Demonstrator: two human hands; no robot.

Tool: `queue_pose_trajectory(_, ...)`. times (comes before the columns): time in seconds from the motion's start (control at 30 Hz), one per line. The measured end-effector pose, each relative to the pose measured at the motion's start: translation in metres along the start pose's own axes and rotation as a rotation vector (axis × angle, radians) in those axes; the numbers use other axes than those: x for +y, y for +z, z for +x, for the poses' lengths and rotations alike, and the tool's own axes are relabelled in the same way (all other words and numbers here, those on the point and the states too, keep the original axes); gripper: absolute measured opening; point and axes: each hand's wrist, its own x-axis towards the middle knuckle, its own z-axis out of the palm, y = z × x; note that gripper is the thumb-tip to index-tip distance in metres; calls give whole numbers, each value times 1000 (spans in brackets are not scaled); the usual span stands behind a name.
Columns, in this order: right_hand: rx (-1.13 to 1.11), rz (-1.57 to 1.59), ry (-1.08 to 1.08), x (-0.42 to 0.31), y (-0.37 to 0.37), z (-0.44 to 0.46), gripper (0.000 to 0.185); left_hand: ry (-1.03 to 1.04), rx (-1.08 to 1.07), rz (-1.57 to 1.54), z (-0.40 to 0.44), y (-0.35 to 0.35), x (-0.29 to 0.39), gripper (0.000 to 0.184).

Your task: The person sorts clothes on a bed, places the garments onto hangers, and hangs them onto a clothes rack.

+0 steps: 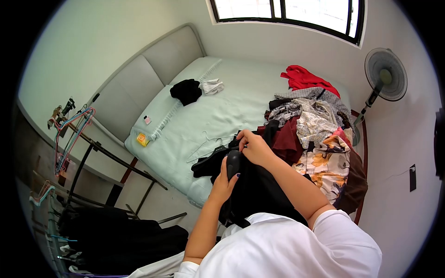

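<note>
Hands [254, 149] on garment [259, 185] near bed edge [172, 178]

Legible text: none | yellow packet [142, 139], near bed [178, 134] corner: print unreadable | black clothing [211, 163]: pale marks, too small

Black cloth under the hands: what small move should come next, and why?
I'd suggest the right hand gently draw the black cloth straighter. Its fingers are already bent in close against the dark fabric, which hangs in loose folds, while the left hand is occupied holding a rounded black object.
</note>
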Motion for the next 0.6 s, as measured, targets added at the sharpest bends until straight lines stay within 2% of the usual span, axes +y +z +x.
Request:
queue_pose_trajectory(0.07, 96, 5, 102, 11, 1, 6, 31, 12, -11, 9, 1, 1, 2, 66)
queue_pose_trajectory(0.13, 111, 31, 142, 18, 2, 8, 30, 131, -11, 49, -1, 10, 4, 67)
queue_pose_trajectory(0.27, 134, 36, 69, 23, 7, 7, 29, 25, -57, 72, 2, 14, 9, 66)
queue_pose_trajectory(0.33, 189, -72, 40, 21, 7, 8, 29, 99, -22, 84, 5, 15, 5, 66)
queue_pose_trajectory(0.4, 179, -20, 66, 19, 5, 6, 28, -59, -25, 73, 6, 9, 1, 66)
queue_pose_trajectory(0.6, 182, 61, 126, 23, 3, 8, 28, 54, -98, 39, 2, 21, 12, 67)
